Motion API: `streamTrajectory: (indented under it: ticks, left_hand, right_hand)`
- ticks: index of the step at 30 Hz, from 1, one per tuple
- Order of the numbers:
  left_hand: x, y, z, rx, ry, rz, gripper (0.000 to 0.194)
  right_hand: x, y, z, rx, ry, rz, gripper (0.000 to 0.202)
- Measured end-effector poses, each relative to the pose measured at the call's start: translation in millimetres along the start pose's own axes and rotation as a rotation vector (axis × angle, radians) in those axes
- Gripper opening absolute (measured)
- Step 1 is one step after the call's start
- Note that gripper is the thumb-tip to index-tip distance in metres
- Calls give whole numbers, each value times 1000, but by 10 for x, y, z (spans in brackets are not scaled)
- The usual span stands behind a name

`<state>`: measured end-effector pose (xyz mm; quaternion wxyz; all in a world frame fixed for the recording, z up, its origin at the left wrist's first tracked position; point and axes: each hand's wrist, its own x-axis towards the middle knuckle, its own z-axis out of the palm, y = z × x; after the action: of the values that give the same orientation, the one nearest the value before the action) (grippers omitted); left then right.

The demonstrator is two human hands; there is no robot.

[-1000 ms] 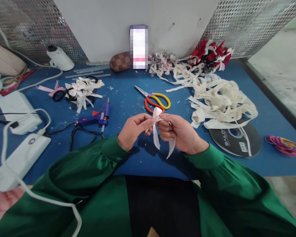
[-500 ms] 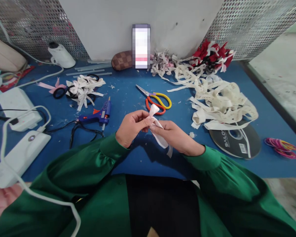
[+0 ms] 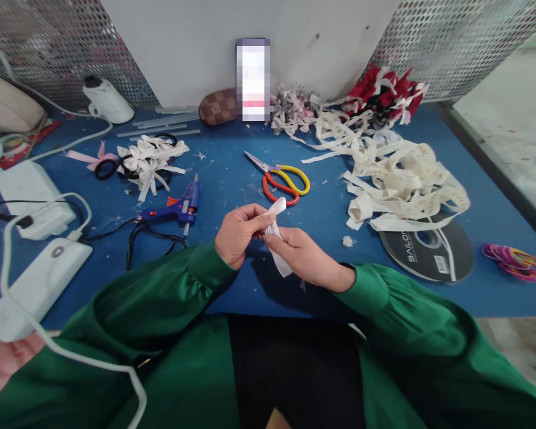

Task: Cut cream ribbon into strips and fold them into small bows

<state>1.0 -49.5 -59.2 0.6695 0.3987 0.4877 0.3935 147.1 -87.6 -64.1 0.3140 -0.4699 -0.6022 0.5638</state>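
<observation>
Between both hands is a white ribbon (image 3: 280,262), with a loop standing up above the fingers and a tail hanging below. My left hand (image 3: 241,233) pinches it near the base of the loop. My right hand (image 3: 301,255) is closed on the ribbon just below, thumb on top, its fingertips close to the left ones. Just beyond the loop lie scissors (image 3: 280,179) with one red and one yellow handle, blades pointing away to the left. A blue glue gun (image 3: 178,205) rests left of my left hand. The fingertips behind the ribbon are partly hidden.
White bows with black hair ties (image 3: 147,161) lie at the left, near white power strips (image 3: 40,286). A heap of cream ribbon (image 3: 406,179) and a black spool (image 3: 429,256) are at the right. A phone (image 3: 253,80) leans against the back panel.
The ribbon's loop has turned to lean right, and its tail has been gathered in closer below the hands. My right hand has shifted slightly left and down.
</observation>
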Motion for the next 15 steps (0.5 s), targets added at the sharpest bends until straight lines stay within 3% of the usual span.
streamTrajectory:
  ticks: [6,11,15]
  left_hand:
    - [52,65,-51,9,-68,12,24]
    - [26,86,-66,45,-134,37,27]
    - [26,66,-68,78,-225,-23,35]
  right_hand:
    - [23,4,-49,136,35,-13,45]
    - [88,-62,-217,274,304,-179,25]
    - [119,-38,-296,230,366,-189,15]
